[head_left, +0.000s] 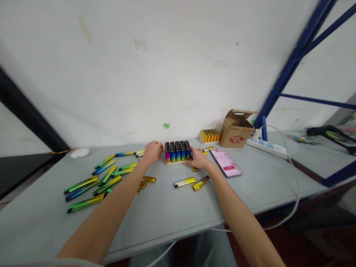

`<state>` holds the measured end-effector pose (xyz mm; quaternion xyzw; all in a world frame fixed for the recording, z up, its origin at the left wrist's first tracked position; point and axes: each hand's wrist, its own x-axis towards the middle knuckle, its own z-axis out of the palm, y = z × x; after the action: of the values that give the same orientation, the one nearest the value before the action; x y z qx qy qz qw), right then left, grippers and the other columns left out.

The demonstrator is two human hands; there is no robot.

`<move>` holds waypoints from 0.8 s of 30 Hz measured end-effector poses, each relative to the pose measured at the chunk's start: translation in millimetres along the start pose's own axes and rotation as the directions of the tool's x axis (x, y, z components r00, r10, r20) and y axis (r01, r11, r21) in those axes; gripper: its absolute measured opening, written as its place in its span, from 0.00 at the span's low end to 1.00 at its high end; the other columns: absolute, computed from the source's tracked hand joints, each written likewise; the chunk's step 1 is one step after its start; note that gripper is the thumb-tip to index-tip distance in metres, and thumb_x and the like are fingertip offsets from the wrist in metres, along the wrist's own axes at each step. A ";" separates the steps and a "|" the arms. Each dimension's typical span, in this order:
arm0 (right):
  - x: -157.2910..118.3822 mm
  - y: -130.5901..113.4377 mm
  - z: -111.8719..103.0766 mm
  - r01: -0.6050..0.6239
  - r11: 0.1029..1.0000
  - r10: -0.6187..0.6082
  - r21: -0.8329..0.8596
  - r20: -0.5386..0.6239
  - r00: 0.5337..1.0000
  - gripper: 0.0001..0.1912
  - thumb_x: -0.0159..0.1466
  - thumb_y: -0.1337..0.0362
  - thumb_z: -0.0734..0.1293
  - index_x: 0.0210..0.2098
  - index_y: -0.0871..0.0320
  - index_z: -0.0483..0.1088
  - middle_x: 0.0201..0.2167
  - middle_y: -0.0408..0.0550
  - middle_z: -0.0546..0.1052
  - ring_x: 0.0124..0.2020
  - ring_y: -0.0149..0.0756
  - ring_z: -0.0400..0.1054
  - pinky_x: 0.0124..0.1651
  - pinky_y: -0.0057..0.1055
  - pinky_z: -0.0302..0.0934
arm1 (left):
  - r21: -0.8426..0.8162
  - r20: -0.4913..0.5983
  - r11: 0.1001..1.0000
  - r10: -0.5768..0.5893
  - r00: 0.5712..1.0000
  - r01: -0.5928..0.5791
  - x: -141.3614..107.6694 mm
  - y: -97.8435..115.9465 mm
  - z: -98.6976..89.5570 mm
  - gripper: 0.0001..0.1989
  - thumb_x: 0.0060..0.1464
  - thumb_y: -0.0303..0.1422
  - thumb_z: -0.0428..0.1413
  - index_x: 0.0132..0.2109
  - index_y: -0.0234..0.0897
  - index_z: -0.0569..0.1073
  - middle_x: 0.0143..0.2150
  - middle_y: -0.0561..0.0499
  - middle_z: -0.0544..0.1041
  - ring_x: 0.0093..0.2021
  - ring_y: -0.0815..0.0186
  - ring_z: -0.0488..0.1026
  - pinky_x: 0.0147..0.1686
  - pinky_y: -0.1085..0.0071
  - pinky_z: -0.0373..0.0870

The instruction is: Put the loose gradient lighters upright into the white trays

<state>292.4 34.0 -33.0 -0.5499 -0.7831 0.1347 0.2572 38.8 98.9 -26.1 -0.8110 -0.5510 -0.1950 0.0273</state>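
In the head view, a small pale tray [174, 162] stands near the wall, packed with upright colourful lighters [178, 152] with black tops. My right hand [198, 158] is closed at the tray's right side, its fingertips against the end lighters and the tray's front right corner. Close beside the left end is my left hand [152, 152], its fingers curled together. Whether it touches the tray or pinches something small is hidden. Loose green and yellow lighters [107, 176] lie left of my left forearm, and a silver-yellow lighter [184, 182] lies in front of the tray.
At the back right stands a second tray of yellow lighters [210, 136] beside an open cardboard box [236, 129]. A phone [226, 163] lies right of my right hand. Further right are a power strip [267, 147] and its white cable [298, 178]. A white oval device [80, 153] sits at back left.
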 end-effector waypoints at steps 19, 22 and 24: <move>10.0 -23.8 11.6 -0.238 0.960 0.229 -0.150 -0.072 0.971 0.38 0.56 0.51 0.71 0.60 0.59 0.58 0.55 0.60 0.73 0.60 0.53 0.63 0.66 0.59 0.41 | -0.279 -0.374 0.953 0.001 0.927 -0.113 -87.1 -21.4 -54.1 0.08 0.62 0.35 0.46 0.40 0.39 0.67 0.55 0.41 0.67 0.59 0.55 0.64 0.62 0.53 0.59; 19.8 -23.2 14.1 -0.305 0.940 0.296 -0.152 -0.075 0.952 0.39 0.57 0.50 0.70 0.62 0.60 0.56 0.56 0.61 0.72 0.60 0.53 0.63 0.65 0.59 0.42 | -0.258 -0.277 0.952 0.091 0.957 -0.165 -100.0 -16.7 -47.3 0.08 0.62 0.34 0.45 0.40 0.39 0.68 0.53 0.42 0.69 0.59 0.55 0.64 0.62 0.50 0.59; 27.6 -19.7 14.1 -0.307 0.939 0.303 -0.157 -0.053 0.952 0.40 0.57 0.50 0.70 0.62 0.61 0.56 0.57 0.62 0.72 0.60 0.54 0.63 0.65 0.59 0.43 | -0.226 -0.227 0.956 0.135 0.965 -0.187 -103.3 -13.5 -42.1 0.08 0.62 0.33 0.46 0.39 0.39 0.69 0.53 0.43 0.69 0.60 0.55 0.63 0.63 0.48 0.58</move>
<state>261.8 53.6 -28.0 -0.6856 -0.6932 0.1008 0.1982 -18.2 2.2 -25.3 -0.8256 -0.4483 -0.3427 0.0003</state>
